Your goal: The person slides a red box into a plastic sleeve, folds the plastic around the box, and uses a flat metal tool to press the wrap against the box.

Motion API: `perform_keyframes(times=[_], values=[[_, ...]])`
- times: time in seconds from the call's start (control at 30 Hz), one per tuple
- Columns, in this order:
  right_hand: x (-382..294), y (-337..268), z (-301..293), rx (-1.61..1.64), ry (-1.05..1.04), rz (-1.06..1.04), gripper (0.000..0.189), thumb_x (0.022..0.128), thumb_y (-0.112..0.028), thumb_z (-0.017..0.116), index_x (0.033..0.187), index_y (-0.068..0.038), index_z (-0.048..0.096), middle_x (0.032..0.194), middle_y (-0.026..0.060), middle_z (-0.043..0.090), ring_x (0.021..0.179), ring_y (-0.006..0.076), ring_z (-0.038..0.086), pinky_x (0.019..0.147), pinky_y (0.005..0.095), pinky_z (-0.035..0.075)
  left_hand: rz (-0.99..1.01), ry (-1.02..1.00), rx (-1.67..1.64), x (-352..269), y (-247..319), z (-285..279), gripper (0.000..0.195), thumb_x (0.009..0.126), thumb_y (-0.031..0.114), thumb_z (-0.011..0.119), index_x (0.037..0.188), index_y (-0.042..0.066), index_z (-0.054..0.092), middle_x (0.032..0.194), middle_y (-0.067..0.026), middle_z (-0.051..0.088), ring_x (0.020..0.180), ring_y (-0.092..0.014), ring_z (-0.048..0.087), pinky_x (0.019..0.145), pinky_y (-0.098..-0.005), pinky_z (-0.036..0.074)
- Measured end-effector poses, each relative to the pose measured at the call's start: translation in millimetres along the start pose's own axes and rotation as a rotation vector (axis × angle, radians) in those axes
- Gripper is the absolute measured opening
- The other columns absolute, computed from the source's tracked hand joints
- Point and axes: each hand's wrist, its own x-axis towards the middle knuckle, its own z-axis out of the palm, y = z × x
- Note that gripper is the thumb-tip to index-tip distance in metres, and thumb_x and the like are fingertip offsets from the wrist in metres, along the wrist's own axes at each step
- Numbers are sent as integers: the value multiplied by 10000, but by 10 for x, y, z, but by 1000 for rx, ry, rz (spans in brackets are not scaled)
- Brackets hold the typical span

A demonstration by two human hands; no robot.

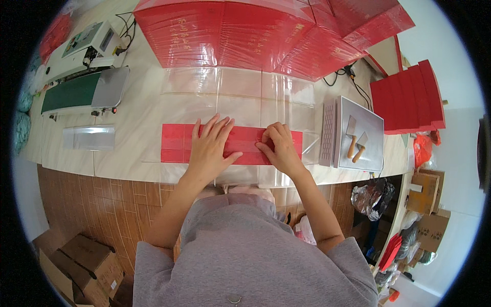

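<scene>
A long red box point(245, 157) lies crosswise near the table's front edge, on a sheet of clear plastic film point(238, 111). Lighter, glossy bands cross its top; whether these are film or tape I cannot tell. My left hand point(209, 149) rests flat on the box, left of its middle, with fingers apart and thumb pointing right. Towards the box's right end, my right hand point(282, 149) has its fingers curled, thumb close to the index finger, touching the top. Its fingertips partly hide what is between them. The film spreads beyond the box on the far and near sides.
Film-wrapped red boxes point(238, 34) are stacked at the back. A sealing machine point(84, 76) and a clear plastic piece point(89, 137) are at left. At right, two wooden-handled scrapers point(356, 144) lie on a metal hot plate point(364, 126), beside red boxes point(406, 99). Cardboard boxes point(88, 268) stand on the floor.
</scene>
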Motion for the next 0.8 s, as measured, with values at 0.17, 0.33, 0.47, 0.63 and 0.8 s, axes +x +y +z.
perform_keyframes(times=[0.17,0.33,0.47,0.63,0.8], values=[[-15,18,21,42,51,-38,235,755,-48,750,856,-61,538,938,99,531,900,308,483,801,395,417,-120,-97,9,58,2,49,611,786,377,749,1304,120,550,1322,-89,567,1308,-247,463,1144,-550,193],[-46,70,55,60,93,-50,251,735,-41,759,865,-64,546,932,102,541,887,318,498,802,408,425,-164,-121,9,96,-53,42,558,776,382,753,1245,123,594,1294,-115,591,1294,-248,483,1142,-524,211],[-30,146,-101,168,157,-61,251,740,-31,753,904,-65,567,942,105,576,895,311,537,788,402,447,-196,-137,27,66,-51,40,550,771,364,753,1241,125,597,1291,-126,590,1297,-262,478,1147,-525,205],[-407,1478,-839,-188,694,452,119,875,-121,664,958,-50,615,898,94,640,832,275,603,733,376,479,-191,-143,30,103,18,-19,519,782,310,759,1230,107,592,1286,-114,587,1305,-256,472,1160,-523,184],[-1118,2485,-1314,-946,302,969,305,848,-272,701,984,-7,634,960,163,666,1032,355,593,838,446,516,-203,-153,19,106,8,-13,513,784,314,757,1223,106,594,1285,-116,591,1314,-259,464,1162,-522,179]])
